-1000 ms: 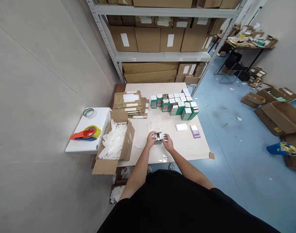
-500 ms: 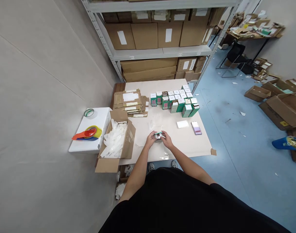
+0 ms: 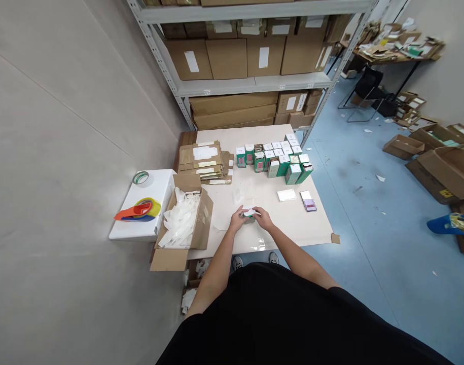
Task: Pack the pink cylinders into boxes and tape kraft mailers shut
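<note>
Near the table's front edge, a small green and white box (image 3: pixel 249 213) stands between my two hands. My left hand (image 3: pixel 238 219) grips its left side with curled fingers. On the opposite side, my right hand (image 3: pixel 262 218) has its fingers at the lid flap, which lies over the top. Beyond them rest a white flat box or pad (image 3: pixel 286 195) and a stack of purple-and-white cards (image 3: pixel 308 202). Several green and white boxes (image 3: pixel 283 163) stand upright in rows farther back.
Flattened cardboard (image 3: pixel 205 158) is piled at the back left of the table (image 3: pixel 232 243). An open carton (image 3: pixel 206 218) of white plastic bags stands at the left edge. Beside it, a white box (image 3: pixel 119 228) carries tape rolls and an orange tape dispenser (image 3: pixel 133 210). Behind rises a loaded shelf (image 3: pixel 232 87).
The flap of the small box has come down over its top, where a dark opening showed before. Both hands have stayed at the same spot around it.
</note>
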The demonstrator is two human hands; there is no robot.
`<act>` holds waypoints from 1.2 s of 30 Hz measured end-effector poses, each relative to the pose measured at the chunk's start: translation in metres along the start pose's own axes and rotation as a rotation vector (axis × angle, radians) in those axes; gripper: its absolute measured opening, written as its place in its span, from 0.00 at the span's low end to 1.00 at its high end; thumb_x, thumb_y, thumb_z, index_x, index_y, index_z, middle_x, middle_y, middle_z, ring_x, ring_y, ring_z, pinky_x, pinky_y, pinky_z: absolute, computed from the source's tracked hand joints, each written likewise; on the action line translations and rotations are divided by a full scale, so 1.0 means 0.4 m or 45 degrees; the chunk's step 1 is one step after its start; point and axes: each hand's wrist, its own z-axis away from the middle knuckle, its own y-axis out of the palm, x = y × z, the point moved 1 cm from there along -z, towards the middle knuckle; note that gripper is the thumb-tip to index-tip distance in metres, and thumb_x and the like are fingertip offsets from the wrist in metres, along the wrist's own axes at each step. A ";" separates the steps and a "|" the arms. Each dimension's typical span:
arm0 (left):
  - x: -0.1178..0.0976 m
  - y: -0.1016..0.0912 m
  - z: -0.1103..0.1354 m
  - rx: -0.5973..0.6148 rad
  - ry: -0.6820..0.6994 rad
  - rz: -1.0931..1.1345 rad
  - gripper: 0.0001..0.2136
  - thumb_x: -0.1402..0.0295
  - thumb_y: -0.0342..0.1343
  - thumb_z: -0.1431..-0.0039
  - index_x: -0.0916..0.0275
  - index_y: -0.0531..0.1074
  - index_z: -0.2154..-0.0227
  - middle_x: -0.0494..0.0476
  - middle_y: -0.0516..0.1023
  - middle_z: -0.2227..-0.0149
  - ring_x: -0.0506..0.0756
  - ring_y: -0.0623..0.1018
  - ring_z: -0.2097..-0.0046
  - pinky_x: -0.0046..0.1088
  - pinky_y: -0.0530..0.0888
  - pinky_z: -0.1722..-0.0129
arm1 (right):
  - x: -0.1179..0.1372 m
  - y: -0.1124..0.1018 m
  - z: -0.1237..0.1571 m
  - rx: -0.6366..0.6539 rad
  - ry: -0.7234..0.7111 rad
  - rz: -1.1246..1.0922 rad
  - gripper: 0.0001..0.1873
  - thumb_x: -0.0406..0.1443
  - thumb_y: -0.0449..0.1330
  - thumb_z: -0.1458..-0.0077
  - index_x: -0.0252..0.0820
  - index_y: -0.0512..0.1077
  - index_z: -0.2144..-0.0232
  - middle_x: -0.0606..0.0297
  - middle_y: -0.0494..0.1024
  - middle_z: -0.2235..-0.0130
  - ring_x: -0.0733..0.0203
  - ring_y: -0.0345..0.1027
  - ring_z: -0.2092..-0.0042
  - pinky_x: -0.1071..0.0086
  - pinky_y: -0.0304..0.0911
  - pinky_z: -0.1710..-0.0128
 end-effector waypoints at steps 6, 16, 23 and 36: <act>0.002 0.011 -0.003 -0.027 0.012 -0.043 0.20 0.69 0.68 0.50 0.61 0.80 0.51 0.67 0.54 0.26 0.65 0.65 0.30 0.41 0.66 0.33 | -0.007 0.005 -0.003 -0.052 -0.010 0.142 0.15 0.36 0.58 0.45 0.43 0.78 0.56 0.57 0.80 0.51 0.53 0.74 0.50 0.58 0.73 0.49; 0.011 0.010 0.012 -0.051 0.109 -0.310 0.18 0.75 0.62 0.44 0.61 0.81 0.50 0.62 0.53 0.25 0.64 0.70 0.33 0.40 0.68 0.34 | -0.062 0.011 -0.001 -0.047 -0.058 0.163 0.14 0.36 0.58 0.45 0.43 0.79 0.57 0.54 0.80 0.50 0.50 0.76 0.48 0.57 0.75 0.50; 0.046 0.045 0.057 -0.088 0.139 -0.260 0.26 0.74 0.61 0.44 0.57 0.76 0.41 0.59 0.66 0.31 0.64 0.70 0.33 0.45 0.70 0.35 | -0.099 0.014 0.038 0.021 -0.037 0.187 0.32 0.28 0.52 0.49 0.46 0.75 0.42 0.62 0.80 0.44 0.55 0.75 0.44 0.56 0.69 0.39; -0.054 -0.195 -0.039 -0.276 0.072 -0.427 0.34 0.80 0.57 0.47 0.56 0.71 0.36 0.58 0.71 0.34 0.62 0.75 0.37 0.41 0.71 0.36 | 0.062 0.239 -0.167 0.294 0.072 0.283 0.38 0.28 0.52 0.49 0.51 0.69 0.36 0.65 0.77 0.39 0.55 0.71 0.40 0.57 0.65 0.36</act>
